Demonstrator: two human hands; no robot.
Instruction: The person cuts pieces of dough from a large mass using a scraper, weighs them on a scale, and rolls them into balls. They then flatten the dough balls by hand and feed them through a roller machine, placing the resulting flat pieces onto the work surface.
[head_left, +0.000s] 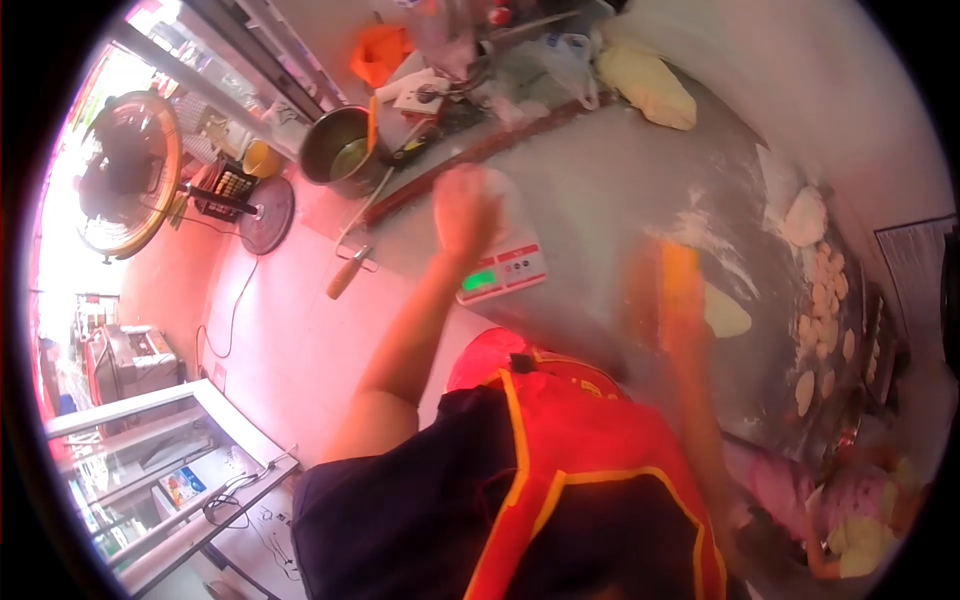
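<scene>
Over the round plate of a white and red kitchen scale (514, 272) with a lit green display is my left hand (468, 212); its fingers look curled, and what they hold, if anything, is hidden. My right hand (672, 315), smeared by motion, is at a yellow-orange tool (681, 275) above the metal worktop (590, 200). Just right of that hand lies a flat pale piece of dough (726, 312). A large dough mass (648, 85) rests at the worktop's far side.
Several small dough pieces (822, 300) lie at the right beside scattered flour. A metal pot (345, 150), a wooden-handled tool (347, 275) and a standing fan (130, 175) are to the left. Another person (785, 490) is at the lower right.
</scene>
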